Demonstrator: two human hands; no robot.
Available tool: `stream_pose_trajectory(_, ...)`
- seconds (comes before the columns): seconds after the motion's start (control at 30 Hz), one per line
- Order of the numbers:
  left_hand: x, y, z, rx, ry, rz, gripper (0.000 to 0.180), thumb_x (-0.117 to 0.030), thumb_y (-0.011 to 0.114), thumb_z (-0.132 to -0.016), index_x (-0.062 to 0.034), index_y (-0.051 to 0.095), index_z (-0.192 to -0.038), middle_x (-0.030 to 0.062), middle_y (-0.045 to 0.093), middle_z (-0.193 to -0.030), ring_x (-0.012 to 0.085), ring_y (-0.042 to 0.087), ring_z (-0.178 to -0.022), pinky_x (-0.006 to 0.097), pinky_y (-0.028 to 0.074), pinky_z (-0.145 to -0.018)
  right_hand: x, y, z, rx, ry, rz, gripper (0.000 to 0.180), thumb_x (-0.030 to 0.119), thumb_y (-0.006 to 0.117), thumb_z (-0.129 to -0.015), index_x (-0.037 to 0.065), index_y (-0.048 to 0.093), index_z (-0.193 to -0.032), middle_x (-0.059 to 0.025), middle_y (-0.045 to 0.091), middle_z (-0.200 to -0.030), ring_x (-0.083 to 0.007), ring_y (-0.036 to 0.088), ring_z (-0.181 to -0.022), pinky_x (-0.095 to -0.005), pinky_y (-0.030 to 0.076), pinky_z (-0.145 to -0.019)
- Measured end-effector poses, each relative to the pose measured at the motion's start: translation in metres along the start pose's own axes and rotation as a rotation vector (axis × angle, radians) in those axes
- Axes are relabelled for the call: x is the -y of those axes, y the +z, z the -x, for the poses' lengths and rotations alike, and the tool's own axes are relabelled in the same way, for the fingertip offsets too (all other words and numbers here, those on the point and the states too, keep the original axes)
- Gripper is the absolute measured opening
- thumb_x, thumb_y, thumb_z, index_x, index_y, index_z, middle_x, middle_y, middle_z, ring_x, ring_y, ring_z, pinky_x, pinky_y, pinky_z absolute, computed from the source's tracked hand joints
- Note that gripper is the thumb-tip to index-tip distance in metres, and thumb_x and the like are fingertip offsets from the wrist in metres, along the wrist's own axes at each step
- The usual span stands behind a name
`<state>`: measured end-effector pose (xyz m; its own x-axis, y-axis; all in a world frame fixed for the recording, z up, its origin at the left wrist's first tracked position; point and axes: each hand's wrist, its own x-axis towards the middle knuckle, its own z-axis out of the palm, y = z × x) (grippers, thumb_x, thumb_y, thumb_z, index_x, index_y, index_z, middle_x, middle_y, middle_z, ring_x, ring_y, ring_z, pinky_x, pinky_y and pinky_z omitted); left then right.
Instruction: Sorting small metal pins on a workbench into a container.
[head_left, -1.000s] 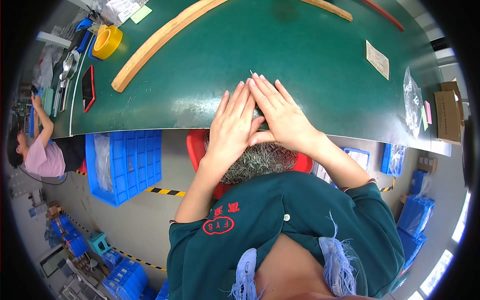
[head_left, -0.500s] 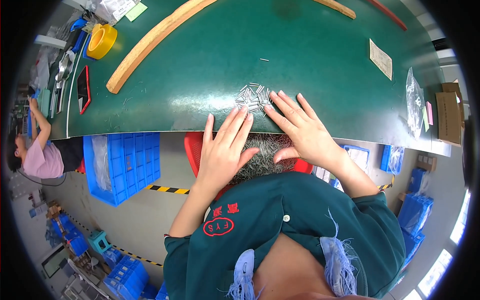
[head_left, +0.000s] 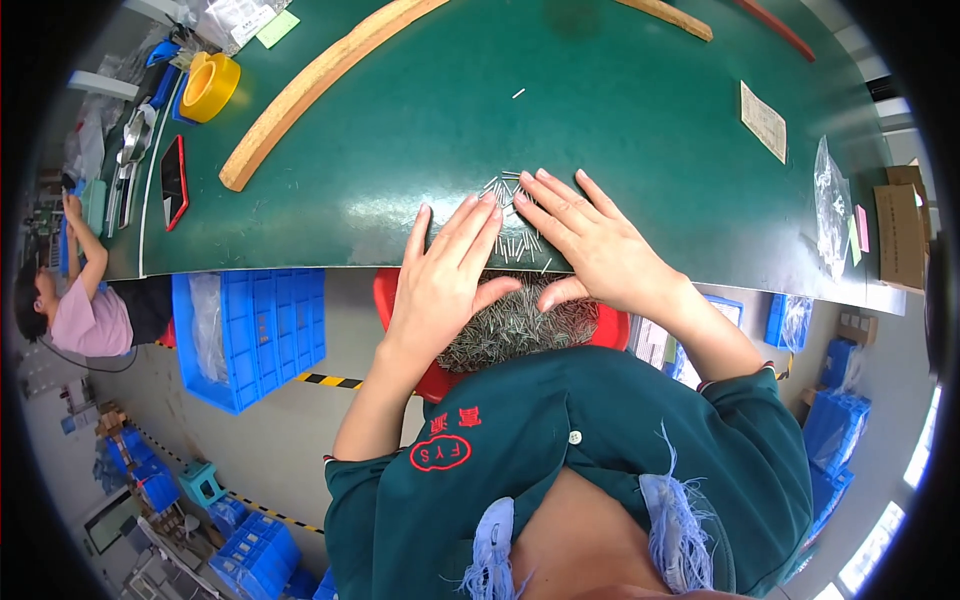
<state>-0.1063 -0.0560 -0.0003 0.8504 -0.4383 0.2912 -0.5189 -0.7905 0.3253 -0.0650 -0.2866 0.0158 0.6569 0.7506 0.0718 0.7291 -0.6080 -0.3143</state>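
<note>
My left hand (head_left: 445, 275) and my right hand (head_left: 590, 240) lie flat, fingers spread, at the near edge of a green table mat (head_left: 600, 110). Between and under the fingers lie several small metal pins (head_left: 515, 240) scattered on the mat. Just below the table edge a red bin (head_left: 395, 300) holds a heap of the same pins (head_left: 520, 325). My thumbs hang over the edge above that heap. Neither hand grips anything.
A long wooden strip (head_left: 320, 80), a yellow tape roll (head_left: 210, 85) and a phone (head_left: 173, 180) lie on the left. A paper slip (head_left: 765, 120) and a plastic bag (head_left: 830, 205) lie on the right. Blue crates (head_left: 250, 335) stand below. Another person (head_left: 80, 300) sits at far left.
Both hands have slid back toward me along the mat to the table edge, dragging pins with them. The heap in the red bin now shows between my thumbs.
</note>
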Motion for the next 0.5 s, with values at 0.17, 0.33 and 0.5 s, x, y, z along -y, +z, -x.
stream_pose_trajectory(0.17,0.006,-0.005,0.001,0.034,0.054,0.05,0.078,-0.046,0.073,-0.076,-0.0004,0.053,-0.136,0.0114,0.049,-0.146,0.0244,0.044,-0.137,0.053,0.028,-0.115,-0.006,-0.004,-0.002,-0.008,-0.021,-0.066,0.114,0.072,0.057,-0.062,0.004,0.031,-0.151,-0.0154,0.03,-0.157,-0.0308,0.024,-0.148,-0.0506,0.017,-0.121)
stream_pose_trajectory(0.33,0.01,0.0,-0.02,0.051,-0.047,-0.048,0.093,-0.049,0.074,-0.073,0.0006,0.04,-0.145,0.0159,0.042,-0.15,0.029,0.038,-0.141,0.052,0.027,-0.116,-0.01,0.006,-0.029,-0.074,-0.105,-0.008,0.109,0.075,0.046,-0.078,-0.007,0.03,-0.147,-0.0234,0.033,-0.153,-0.032,0.026,-0.147,-0.0474,0.019,-0.12)
stream_pose_trajectory(0.5,0.002,-0.006,0.014,0.136,0.052,0.013,0.085,-0.048,0.07,-0.076,-0.0007,0.045,-0.143,0.0137,0.045,-0.149,0.0288,0.042,-0.139,0.051,0.029,-0.115,0.01,0.008,0.008,0.037,-0.206,-0.027,0.103,0.066,0.06,-0.076,-0.005,0.036,-0.146,-0.0205,0.036,-0.153,-0.0301,0.03,-0.145,-0.0462,0.025,-0.119)
